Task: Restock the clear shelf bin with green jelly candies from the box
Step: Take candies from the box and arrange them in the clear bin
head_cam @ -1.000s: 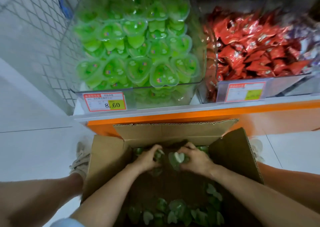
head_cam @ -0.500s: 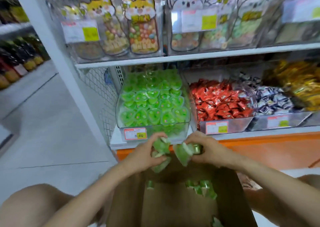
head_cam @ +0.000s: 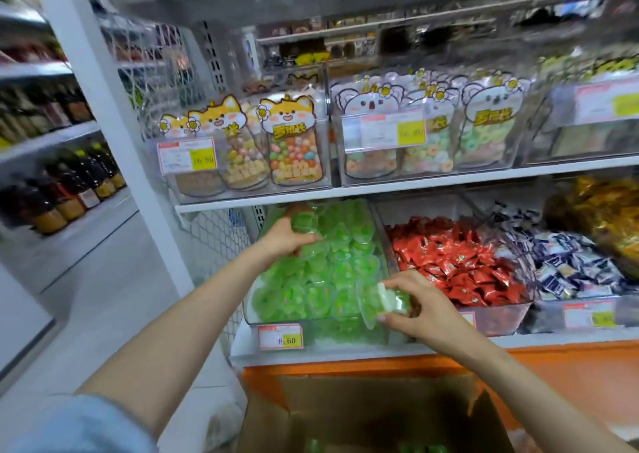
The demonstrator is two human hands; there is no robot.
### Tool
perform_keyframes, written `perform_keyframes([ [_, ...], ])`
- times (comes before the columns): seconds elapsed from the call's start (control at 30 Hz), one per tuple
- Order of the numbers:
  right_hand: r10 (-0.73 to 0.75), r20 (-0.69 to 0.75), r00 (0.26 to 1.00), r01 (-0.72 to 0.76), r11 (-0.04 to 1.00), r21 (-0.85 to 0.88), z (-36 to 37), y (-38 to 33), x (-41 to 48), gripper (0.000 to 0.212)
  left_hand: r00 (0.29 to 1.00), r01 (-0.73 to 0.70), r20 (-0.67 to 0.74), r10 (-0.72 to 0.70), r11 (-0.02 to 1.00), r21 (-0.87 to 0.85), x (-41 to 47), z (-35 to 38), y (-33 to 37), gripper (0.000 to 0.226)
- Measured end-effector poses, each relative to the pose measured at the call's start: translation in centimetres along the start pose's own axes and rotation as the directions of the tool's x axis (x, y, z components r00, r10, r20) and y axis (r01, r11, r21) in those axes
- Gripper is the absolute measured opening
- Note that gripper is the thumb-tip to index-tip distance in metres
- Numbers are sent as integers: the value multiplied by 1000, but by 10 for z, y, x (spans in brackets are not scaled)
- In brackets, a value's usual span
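Note:
The clear shelf bin on the lower shelf is heaped with green heart-shaped jelly candies. My left hand reaches over the back of the heap and grips a few green candies. My right hand is at the bin's front right corner and grips several green candies above the rim. The open cardboard box stands on the floor below the shelf, with a few green candies dimly visible inside.
A bin of red-wrapped candies sits right of the green bin, then blue-white and gold ones. The upper shelf overhangs with bins of bagged sweets. A white upright post stands left, with an aisle floor and bottles beyond.
Both hands rose from the box with candies. The left hand moved up over the back of the bin's heap; the right hand moved to the bin's front right corner.

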State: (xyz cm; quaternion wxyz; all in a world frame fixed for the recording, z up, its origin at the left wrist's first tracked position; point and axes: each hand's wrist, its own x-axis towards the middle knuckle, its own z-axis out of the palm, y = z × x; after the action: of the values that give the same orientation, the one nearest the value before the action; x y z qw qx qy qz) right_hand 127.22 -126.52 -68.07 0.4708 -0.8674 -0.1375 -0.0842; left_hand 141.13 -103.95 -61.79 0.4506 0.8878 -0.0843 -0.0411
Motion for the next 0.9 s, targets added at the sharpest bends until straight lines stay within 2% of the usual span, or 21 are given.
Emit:
perform_keyframes([
  [0.13,-7,-3,1000,7,1000,-19,-3,5,12,41,989,148,-12,-148,985,86,29,-8,-6,48],
  [0.2,-14,-1,1000,14,1000,-10,-5,5,16,40,984,176,11,-177,981,87,34,-8,-7,47],
  [0.37,0,5,1000,0,1000,-12,-8,5,18,39,996,92,7,-92,996,15,35,-7,-7,50],
  [0.5,27,11,1000,-27,999,-28,-8,5,17,39,997,81,-11,-80,994,68,19,-9,0,34],
  [0.63,30,7,1000,-30,998,-57,-8,4,14,40,993,-116,-23,117,993,6,-19,-5,1,25],
  [0.77,30,6,1000,-29,998,-58,-7,2,13,40,986,-163,41,160,982,96,-55,-3,-24,20],
  [0.9,25,9,1000,-25,996,-84,-3,5,12,40,983,-177,7,182,945,277,-69,3,-50,23],
])
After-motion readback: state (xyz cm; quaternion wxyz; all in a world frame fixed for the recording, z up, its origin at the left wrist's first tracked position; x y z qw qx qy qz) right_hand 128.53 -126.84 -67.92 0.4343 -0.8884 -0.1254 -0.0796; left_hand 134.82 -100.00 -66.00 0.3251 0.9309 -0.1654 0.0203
